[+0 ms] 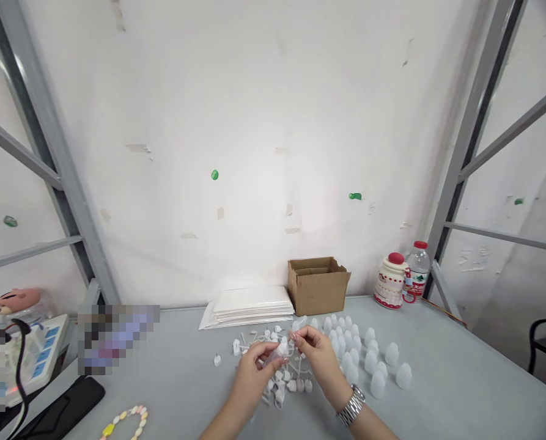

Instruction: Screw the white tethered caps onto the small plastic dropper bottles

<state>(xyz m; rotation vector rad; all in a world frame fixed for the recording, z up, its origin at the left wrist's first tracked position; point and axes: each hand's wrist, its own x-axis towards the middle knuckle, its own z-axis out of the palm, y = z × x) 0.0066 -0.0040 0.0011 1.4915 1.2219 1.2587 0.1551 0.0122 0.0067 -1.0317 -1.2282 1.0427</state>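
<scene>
In the head view, my left hand (257, 371) is closed around a small translucent plastic piece (271, 355) with a white part (282, 349) at its upper end. My right hand (316, 351), with a metal-band watch at the wrist, has thumb and index finger pinched just right of that piece. What the pinch holds is too small to make out. Around and below the hands lie many loose white plastic parts (279, 391), some with thin stems. To the right, several frosted, dome-topped plastic shells (378, 384) stand upright on the table.
An open cardboard box (321, 294) and a stack of white flat packs (249, 304) stand by the wall. A red-lidded jar (389, 284) and a water bottle (419, 269) are back right. Left are a black phone-like object (66, 408), a bead bracelet (132, 412) and a power strip (47, 354).
</scene>
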